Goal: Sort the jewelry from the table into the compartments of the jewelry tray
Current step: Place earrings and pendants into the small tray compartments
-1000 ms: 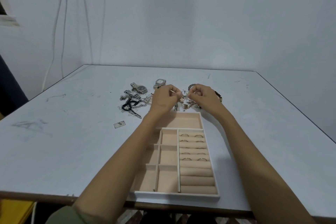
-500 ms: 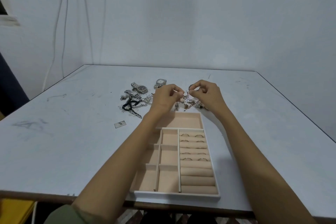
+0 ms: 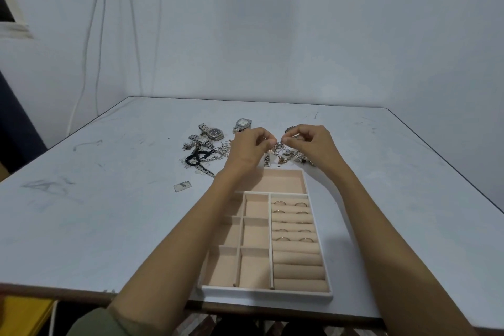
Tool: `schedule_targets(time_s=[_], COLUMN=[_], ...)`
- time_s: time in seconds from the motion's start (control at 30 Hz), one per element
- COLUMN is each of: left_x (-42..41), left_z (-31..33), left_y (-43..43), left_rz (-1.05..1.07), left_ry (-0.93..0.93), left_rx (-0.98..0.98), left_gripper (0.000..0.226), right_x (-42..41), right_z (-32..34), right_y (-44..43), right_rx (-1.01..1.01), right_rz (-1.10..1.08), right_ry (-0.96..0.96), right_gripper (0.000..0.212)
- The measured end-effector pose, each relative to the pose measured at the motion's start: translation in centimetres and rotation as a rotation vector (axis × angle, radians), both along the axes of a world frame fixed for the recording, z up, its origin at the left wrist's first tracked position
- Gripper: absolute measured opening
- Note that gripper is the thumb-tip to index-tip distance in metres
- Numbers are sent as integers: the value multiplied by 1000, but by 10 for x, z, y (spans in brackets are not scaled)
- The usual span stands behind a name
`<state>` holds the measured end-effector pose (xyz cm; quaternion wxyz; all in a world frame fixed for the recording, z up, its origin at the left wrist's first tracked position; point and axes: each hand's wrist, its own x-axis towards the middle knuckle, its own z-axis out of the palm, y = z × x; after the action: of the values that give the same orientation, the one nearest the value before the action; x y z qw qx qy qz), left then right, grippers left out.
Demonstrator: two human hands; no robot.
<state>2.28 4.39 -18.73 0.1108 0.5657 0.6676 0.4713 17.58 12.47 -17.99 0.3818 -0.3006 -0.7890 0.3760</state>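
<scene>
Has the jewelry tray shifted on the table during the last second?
No. The jewelry tray keeps its place. Its near edge lies along the table's front edge as before, and its far edge stays just short of the jewelry pile.

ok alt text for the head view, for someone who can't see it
The left hand and right hand pinch a small jewelry piece between them over a jewelry pile on a white table. Nearer the camera sits a beige tray with rings in its roll slots; watches lie left of the pile.
</scene>
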Motion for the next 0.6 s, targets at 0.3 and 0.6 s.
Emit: schedule_targets(time_s=[0.3,0.6], left_x=[-3,-3], left_z=[1,4], left_y=[2,0], left_rz=[-3,-8], left_ry=[9,76], left_rx=[8,7], left_gripper=[9,8], right_x=[1,-2], right_z=[1,1], right_y=[0,-2], right_rx=[17,14], right_rz=[36,89], right_ry=[6,-21], right_gripper=[6,7])
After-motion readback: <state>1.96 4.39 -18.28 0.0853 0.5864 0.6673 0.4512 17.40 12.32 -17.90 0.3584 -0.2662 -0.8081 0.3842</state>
